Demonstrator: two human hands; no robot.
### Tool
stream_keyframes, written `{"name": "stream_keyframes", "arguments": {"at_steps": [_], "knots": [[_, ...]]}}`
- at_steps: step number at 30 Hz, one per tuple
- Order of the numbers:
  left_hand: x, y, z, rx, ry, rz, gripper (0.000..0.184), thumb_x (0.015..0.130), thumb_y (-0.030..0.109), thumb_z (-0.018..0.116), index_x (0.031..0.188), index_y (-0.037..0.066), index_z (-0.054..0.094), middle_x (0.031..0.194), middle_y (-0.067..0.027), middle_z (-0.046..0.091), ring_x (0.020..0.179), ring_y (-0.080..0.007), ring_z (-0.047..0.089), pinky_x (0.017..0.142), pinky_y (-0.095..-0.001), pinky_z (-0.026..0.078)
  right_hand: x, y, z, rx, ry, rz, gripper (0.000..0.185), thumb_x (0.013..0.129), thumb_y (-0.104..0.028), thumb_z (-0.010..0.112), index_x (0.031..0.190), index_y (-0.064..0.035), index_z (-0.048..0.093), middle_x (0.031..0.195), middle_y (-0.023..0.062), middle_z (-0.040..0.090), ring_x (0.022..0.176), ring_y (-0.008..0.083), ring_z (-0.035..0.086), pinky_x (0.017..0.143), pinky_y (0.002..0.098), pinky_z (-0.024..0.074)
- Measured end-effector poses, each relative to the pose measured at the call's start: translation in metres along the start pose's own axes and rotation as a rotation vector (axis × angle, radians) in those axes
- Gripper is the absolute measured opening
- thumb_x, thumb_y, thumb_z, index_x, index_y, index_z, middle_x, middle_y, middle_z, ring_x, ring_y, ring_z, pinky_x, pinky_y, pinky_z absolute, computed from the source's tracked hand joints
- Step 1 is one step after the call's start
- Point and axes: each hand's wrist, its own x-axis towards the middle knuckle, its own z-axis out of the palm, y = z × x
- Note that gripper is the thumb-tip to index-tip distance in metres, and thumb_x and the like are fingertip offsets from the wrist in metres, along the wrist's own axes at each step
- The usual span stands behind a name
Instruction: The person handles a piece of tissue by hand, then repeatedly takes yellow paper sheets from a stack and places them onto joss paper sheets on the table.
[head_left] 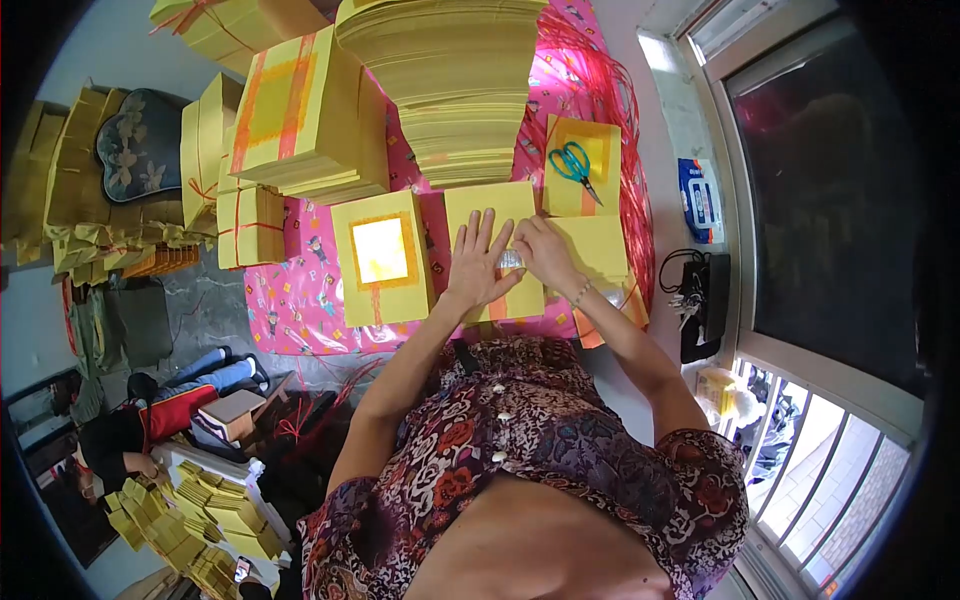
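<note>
My left hand (478, 262) lies flat with fingers spread on a sheet of yellow paper (492, 196) in front of me. Close beside it, my right hand (545, 256) is closed, its bent fingertips at the upper part of the same sheet; what they pinch, if anything, is hidden. Between the two hands shows part of a silver foil patch (510, 262). To the left lies a stack of yellow paper (350, 245) with a bright foil square (382, 250) on top. Teal-handled scissors (572, 165) rest on yellow paper at the upper right.
Tall stacks of yellow paper (450, 90) and tied bundles (250, 225) stand at the back and left of the pink tablecloth (290, 310). Red strings (632, 150) hang along the right edge. A blue-white packet (700, 200) sits by the window. Another person (180, 405) is at lower left.
</note>
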Motion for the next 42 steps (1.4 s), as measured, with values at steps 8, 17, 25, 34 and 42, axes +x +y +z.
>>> {"name": "stream_keyframes", "arguments": {"at_steps": [8,17,25,34,42], "knots": [[-0.003,-0.011,-0.005,-0.054,-0.064,0.037,0.090,0.084,0.062,0.055,0.153,0.013,0.028,0.158,-0.0236,0.018,0.147,-0.0438,0.013,0.117,-0.0564,0.016,-0.004,0.006,0.004,0.040,0.013,0.011,0.012,0.083,-0.005,0.065,0.088,-0.0046,0.053,0.086,0.0122,0.052,0.085,0.0337,0.056,0.073,0.0428,0.0472],[-0.008,-0.024,-0.005,0.054,-0.134,0.008,0.095,0.086,0.069,0.048,0.154,0.009,0.023,0.159,-0.0260,0.012,0.148,-0.0426,0.007,0.117,-0.0562,0.011,-0.005,0.010,0.014,0.009,0.033,-0.015,0.012,0.083,-0.007,0.064,0.089,-0.0066,0.053,0.088,0.0120,0.052,0.088,0.0346,0.055,0.075,0.0444,0.0473],[-0.001,-0.040,-0.011,-0.167,-0.210,-0.020,0.085,0.087,0.055,0.056,0.154,0.013,0.025,0.160,-0.0234,0.011,0.149,-0.0407,0.004,0.118,-0.0541,0.008,0.003,0.003,-0.007,-0.082,-0.068,-0.101,0.031,0.077,-0.015,0.072,0.103,-0.0059,0.057,0.095,0.0113,0.054,0.095,0.0336,0.057,0.081,0.0432,0.0491],[0.007,-0.029,-0.027,-0.220,0.404,-0.293,0.055,0.089,0.028,0.060,0.136,0.001,0.048,0.133,-0.0285,0.046,0.123,-0.0441,0.043,0.105,-0.0521,0.034,0.020,0.019,-0.018,-0.376,-0.054,-0.405,0.023,0.080,-0.028,0.070,0.096,-0.0115,0.065,0.096,0.0042,0.056,0.096,0.0229,0.055,0.080,0.0367,0.0460],[0.025,-0.054,0.016,-1.081,0.442,-0.710,0.072,0.090,0.016,0.064,0.147,-0.001,0.022,0.118,-0.0215,0.054,0.094,-0.0243,0.060,0.074,-0.0360,0.051,0.020,0.017,-0.027,-0.343,0.096,-0.410,0.023,0.082,-0.028,0.069,0.100,-0.0136,0.066,0.101,0.0037,0.057,0.096,0.0237,0.055,0.079,0.0378,0.0472]]}}
